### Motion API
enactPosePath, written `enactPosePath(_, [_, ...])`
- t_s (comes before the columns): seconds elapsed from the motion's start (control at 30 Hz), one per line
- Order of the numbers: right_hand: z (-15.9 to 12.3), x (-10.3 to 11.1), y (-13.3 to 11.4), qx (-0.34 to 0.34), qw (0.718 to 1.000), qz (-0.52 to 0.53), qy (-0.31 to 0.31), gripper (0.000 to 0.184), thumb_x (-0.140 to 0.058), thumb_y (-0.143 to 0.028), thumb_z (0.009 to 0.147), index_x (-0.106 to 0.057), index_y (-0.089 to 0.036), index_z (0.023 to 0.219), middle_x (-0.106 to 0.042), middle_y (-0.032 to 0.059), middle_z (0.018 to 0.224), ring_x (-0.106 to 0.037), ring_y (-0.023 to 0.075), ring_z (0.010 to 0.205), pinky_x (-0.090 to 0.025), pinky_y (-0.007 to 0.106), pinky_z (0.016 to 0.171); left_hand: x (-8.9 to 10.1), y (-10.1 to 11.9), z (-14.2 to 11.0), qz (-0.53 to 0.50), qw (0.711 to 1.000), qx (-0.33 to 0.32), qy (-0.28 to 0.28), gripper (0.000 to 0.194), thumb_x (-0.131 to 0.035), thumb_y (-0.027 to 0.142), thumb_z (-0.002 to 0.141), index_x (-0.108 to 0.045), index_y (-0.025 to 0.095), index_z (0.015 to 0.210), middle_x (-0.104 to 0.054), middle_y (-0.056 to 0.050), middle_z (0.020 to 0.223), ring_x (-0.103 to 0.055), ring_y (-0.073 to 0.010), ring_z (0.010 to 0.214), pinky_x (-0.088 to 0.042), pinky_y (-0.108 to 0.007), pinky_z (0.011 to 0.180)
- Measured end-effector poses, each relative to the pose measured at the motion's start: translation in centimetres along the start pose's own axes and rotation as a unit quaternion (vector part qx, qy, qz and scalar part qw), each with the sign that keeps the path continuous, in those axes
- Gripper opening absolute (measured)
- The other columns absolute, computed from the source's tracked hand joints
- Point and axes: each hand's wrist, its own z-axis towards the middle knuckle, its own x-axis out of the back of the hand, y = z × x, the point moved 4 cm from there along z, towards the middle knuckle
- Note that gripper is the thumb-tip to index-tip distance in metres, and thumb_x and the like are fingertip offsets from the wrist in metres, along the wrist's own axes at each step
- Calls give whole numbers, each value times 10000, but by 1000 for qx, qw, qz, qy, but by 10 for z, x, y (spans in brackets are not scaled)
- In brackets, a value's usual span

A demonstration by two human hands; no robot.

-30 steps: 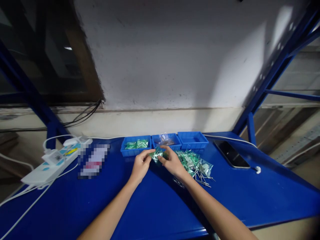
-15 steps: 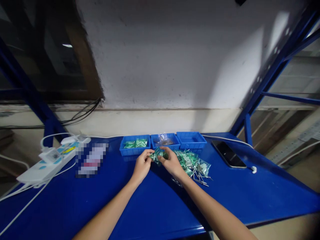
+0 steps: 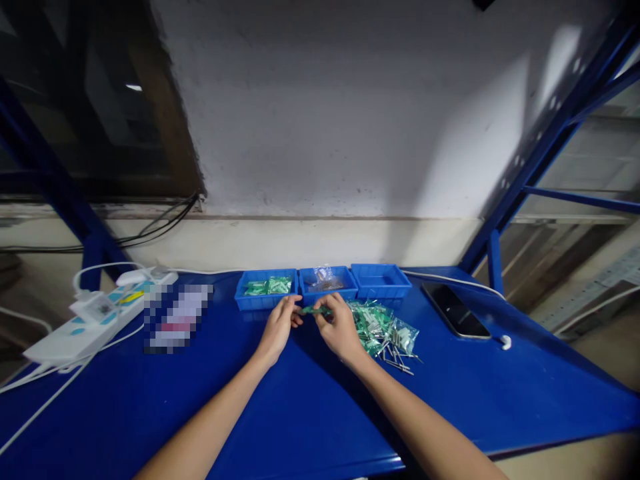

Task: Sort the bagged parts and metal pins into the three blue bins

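Observation:
A small green-tinted plastic bag point(image 3: 316, 311) is stretched between my two hands above the table, seen nearly edge-on. My left hand point(image 3: 281, 325) pinches its left end, thumb up. My right hand point(image 3: 341, 328) grips the other end with bent fingers. Just right of that hand lies a pile of similar green bags point(image 3: 373, 320), with loose metal pins point(image 3: 400, 360) spilling from its front. Behind my left hand, a blue bin point(image 3: 266, 303) holds green packets point(image 3: 270, 286). The middle blue bin point(image 3: 327, 295) contains clear bags of small parts.
A third blue bin point(image 3: 383, 291) stands at the right of the row. Farther right lie a phone point(image 3: 457, 312) and a white earbud point(image 3: 506, 342). On the left are a power strip point(image 3: 65, 337) with cables and a blurred item point(image 3: 177, 320).
The bag has turned from showing its face to lying almost edge-on and thin between my fingers. Both hands stay in about the same place.

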Motion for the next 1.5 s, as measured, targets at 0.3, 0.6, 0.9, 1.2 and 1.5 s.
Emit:
enactPosePath(0.3, [-6,-6,-6,54,997,-36,-33,335,-437,-8,679,-620,-192,891,-422,66,991,-513,176,932,-445,313,847,2,-2,3,-88,995,11,-34,413,-691,335,691,-589,171,1056,-644,-39,906,-580,-145,770,-418,-223,639])
enactPosePath(0.6, [2,-2,-2,-93,994,-7,-50,337,-505,-447,818,-663,-159,743,-572,24,696,-518,151,649,-413,284,642,-1,7,1,3,991,-129,-33,120,-648,202,689,-604,180,799,-560,-23,905,-535,-167,897,-407,-285,826])
enactPosePath(0.9, [2,-6,5,-71,996,57,-19,233,-511,-336,815,-645,-153,870,-620,21,707,-540,138,610,-407,234,546,1,10,-5,112,987,-105,-51,213,-641,146,645,-664,220,843,-428,-63,1159,-448,-236,1129,-419,-310,834])
enactPosePath(1.2, [-2,-4,-6,116,993,-23,18,370,-478,-64,732,-687,-244,980,-542,64,1001,-551,186,942,-458,331,850,11,0,3,-71,994,80,-12,452,-482,557,772,-632,131,747,-627,-50,711,-519,-110,565,-329,-213,492])
enactPosePath(1.5, [-1,-4,1,-2,998,-63,11,335,-546,-114,670,-689,-177,966,-478,103,1056,-470,246,1071,-370,392,975,12,4,2,41,997,-57,43,213,-570,249,731,-664,156,896,-661,-30,751,-585,-148,673,-425,-248,626])
